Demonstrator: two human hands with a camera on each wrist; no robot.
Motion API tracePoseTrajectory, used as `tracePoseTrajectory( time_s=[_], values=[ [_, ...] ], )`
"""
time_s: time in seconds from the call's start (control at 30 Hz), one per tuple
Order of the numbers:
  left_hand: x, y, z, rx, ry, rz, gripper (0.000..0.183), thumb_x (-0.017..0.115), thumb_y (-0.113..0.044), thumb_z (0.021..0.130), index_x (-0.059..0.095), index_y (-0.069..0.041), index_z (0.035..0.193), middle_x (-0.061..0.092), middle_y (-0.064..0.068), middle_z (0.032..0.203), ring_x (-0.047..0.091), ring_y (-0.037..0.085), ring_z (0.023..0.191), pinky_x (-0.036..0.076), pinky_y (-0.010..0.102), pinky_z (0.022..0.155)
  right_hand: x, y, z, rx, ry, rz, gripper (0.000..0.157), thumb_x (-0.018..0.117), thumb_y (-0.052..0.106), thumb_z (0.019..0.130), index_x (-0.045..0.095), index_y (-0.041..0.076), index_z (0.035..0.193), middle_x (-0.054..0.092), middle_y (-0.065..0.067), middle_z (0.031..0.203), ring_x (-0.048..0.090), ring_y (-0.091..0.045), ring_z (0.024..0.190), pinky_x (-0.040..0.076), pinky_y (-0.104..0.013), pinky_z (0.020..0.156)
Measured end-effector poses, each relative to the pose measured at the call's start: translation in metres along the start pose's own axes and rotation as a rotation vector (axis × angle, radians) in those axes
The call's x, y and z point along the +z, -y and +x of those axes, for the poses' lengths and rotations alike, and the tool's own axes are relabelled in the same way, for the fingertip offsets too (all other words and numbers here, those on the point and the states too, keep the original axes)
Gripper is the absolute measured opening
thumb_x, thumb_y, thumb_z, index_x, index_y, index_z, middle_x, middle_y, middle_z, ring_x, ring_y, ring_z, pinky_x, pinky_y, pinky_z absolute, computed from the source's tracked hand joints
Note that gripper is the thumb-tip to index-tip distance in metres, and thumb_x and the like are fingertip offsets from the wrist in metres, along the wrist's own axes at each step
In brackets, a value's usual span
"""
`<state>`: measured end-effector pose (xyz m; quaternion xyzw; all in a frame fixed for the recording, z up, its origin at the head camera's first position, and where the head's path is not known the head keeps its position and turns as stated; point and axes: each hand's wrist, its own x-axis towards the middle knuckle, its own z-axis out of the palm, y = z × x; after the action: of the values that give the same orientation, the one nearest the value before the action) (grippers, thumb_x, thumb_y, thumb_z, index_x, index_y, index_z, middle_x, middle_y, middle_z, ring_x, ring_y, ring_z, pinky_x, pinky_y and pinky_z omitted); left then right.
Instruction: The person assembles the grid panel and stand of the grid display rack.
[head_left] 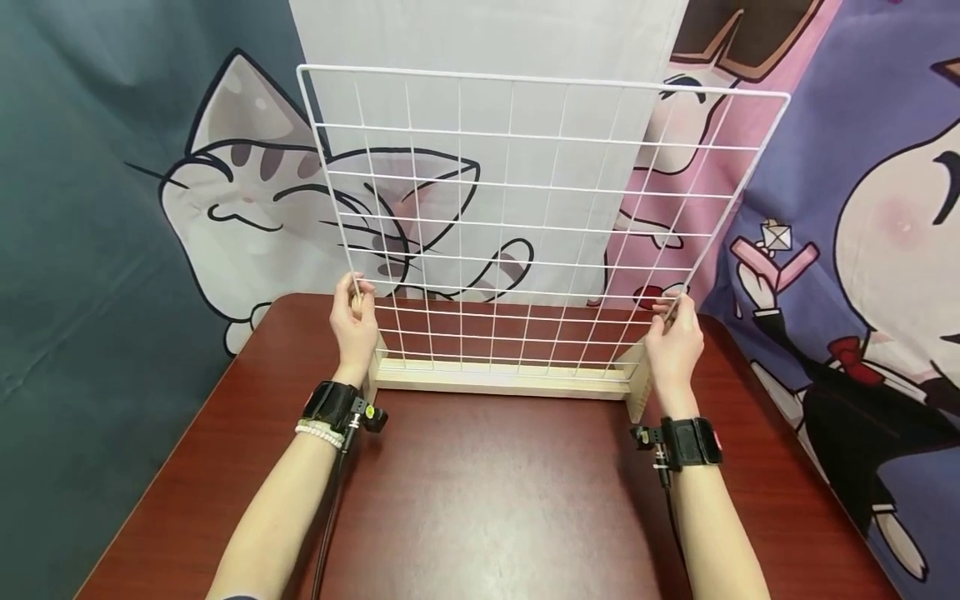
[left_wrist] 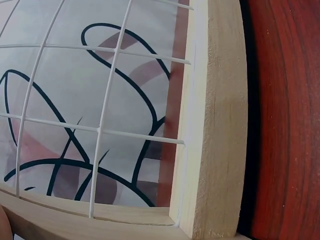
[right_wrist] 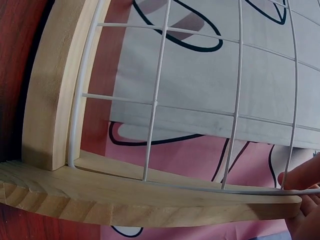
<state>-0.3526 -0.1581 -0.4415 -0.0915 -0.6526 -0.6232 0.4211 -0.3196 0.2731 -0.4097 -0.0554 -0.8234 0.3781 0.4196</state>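
Note:
A white wire grid panel point(head_left: 540, 81) stands on its long edge, its lower edge in a pale wooden stand point(head_left: 502, 387). My left hand point(head_left: 354, 329) grips the panel's left side wire just above the stand. At the opposite side wire, my right hand point(head_left: 677, 350) holds on with thumb and fingers. In the right wrist view the panel's corner point(right_wrist: 72, 162) lies along the wooden side piece point(right_wrist: 150, 204), and my fingertips pinch the wire past its end. The left wrist view shows the bottom wire running along the wooden crossbar point(left_wrist: 222, 125).
The stand rests toward the back of a reddish-brown table point(head_left: 487, 492). Behind it hang a white sheet point(head_left: 480, 33) and cartoon-printed cloths, with a cat figure point(head_left: 247, 225) on the left. Each wrist wears a black strap point(head_left: 692, 442) with a small camera and cable.

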Motion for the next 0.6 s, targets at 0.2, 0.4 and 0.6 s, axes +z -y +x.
tracePoseTrajectory(
  time_s=[0.2,0.4,0.6],
  values=[
    [0.001,-0.018,-0.001,0.0,0.005,0.011,0.027,0.046,0.009,0.094,0.051,0.014,0.12,0.058,-0.003,0.095,0.056,0.0,0.094,0.044,0.014,0.086,0.004,0.001,0.0,0.018,-0.007,-0.005,0.034,0.054,-0.008,0.084,0.056,0.0,0.116,0.071,-0.017,0.106,0.066,-0.037,0.1,0.045,-0.055,0.087],
    [0.001,-0.024,0.0,-0.001,0.004,0.031,0.027,0.046,0.01,0.093,0.051,0.013,0.12,0.059,0.015,0.096,0.055,0.004,0.094,0.043,0.015,0.086,0.005,0.001,0.0,-0.006,-0.018,0.01,0.032,0.053,-0.007,0.085,0.057,-0.002,0.116,0.07,-0.019,0.106,0.066,-0.037,0.1,0.046,-0.054,0.087],
    [0.002,-0.027,-0.001,-0.013,0.009,0.031,0.027,0.047,0.009,0.094,0.05,0.013,0.12,0.057,0.02,0.097,0.055,0.006,0.093,0.043,0.015,0.084,0.003,0.001,0.0,-0.001,-0.018,0.016,0.031,0.053,-0.006,0.087,0.058,-0.001,0.117,0.07,-0.018,0.107,0.066,-0.036,0.1,0.047,-0.053,0.088]
  ],
)
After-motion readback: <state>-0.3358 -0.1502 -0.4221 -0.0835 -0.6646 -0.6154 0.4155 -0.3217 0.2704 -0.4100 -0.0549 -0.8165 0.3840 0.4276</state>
